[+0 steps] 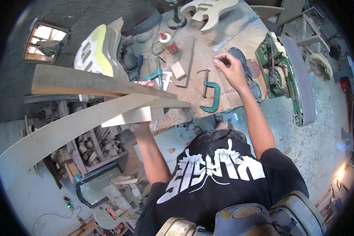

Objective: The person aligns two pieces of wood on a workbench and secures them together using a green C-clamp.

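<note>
My left hand [140, 126] is wrapped round several lengths of wood at the table's left end, its fingertips showing past their far side. In this bundle are a thick dark board [78, 81], a thin pale wooden strip [67, 135] curving toward the lower left, and a light wood block [133, 116] nearest my palm. Raised over the table, my right hand [230, 66] has its thumb and fingertips pinched together; anything between them is too small to make out. Below it lies a green C-clamp [213, 98], touched by neither hand.
The wooden worktable [202, 43] bears a red-and-white glue bottle [169, 43], a small wood block [177, 70], a white caliper [167, 80], another green clamp [155, 74] and guitar bodies [210, 11]. A green belt sander [287, 74] stands right. Shelves of wood scraps [92, 147] stand lower left.
</note>
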The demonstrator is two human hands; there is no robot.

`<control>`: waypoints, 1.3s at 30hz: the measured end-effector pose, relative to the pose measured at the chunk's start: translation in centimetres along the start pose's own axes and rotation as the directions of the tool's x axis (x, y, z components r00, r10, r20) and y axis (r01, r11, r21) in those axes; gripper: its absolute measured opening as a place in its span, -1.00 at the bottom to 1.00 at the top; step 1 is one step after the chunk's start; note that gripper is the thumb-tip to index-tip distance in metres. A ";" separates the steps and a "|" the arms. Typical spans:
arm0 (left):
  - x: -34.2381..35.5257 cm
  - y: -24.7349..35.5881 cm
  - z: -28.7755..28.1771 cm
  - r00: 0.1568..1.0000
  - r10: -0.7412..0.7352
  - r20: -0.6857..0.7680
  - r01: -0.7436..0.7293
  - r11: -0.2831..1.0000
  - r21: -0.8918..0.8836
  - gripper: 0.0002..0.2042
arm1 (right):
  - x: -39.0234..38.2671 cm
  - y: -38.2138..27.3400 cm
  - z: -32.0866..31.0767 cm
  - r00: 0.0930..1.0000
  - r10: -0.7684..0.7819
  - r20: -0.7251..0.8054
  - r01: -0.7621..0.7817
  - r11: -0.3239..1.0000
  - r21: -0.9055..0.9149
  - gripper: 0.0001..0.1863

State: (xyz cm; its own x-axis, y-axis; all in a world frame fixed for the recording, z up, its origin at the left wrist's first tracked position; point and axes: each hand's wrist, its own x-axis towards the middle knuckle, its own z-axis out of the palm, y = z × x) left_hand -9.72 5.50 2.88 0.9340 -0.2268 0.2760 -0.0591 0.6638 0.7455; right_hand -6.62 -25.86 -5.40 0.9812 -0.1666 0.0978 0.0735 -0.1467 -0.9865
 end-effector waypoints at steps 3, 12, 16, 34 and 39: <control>1.1 -0.8 -0.1 0.964 0.146 0.223 -0.202 0.947 0.250 -0.09 | 0.4 10.1 -1.1 0.995 0.076 0.071 -0.055 0.964 -0.260 -0.80; 0.0 -0.1 0.3 0.991 0.113 0.071 -0.121 0.985 0.120 -0.23 | -0.4 16.4 3.6 0.820 -0.109 0.561 0.479 0.665 -0.572 -0.52; -0.2 0.0 -0.9 0.994 0.086 -0.069 -0.076 0.988 0.133 -0.50 | 1.6 16.2 4.1 0.662 -0.074 0.746 0.656 0.539 -0.528 -0.65; -2.4 -0.4 1.2 0.985 0.133 -0.107 -0.133 0.991 0.007 -0.31 | 4.5 21.8 2.1 0.487 0.052 0.872 0.812 0.340 -0.474 -0.84; -2.4 -0.7 0.1 0.984 0.102 -0.147 -0.107 0.994 -0.031 -0.41 | 4.2 20.9 -1.2 0.557 0.270 0.786 0.586 0.544 -0.601 -0.71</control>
State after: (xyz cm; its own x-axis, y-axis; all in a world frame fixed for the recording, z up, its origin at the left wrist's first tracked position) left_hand -11.94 5.46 1.79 0.9649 -0.0505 0.2579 -0.1481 0.7061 0.6925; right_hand -1.16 -30.80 -25.40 0.7064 0.6338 -0.3151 0.5070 -0.7637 -0.3997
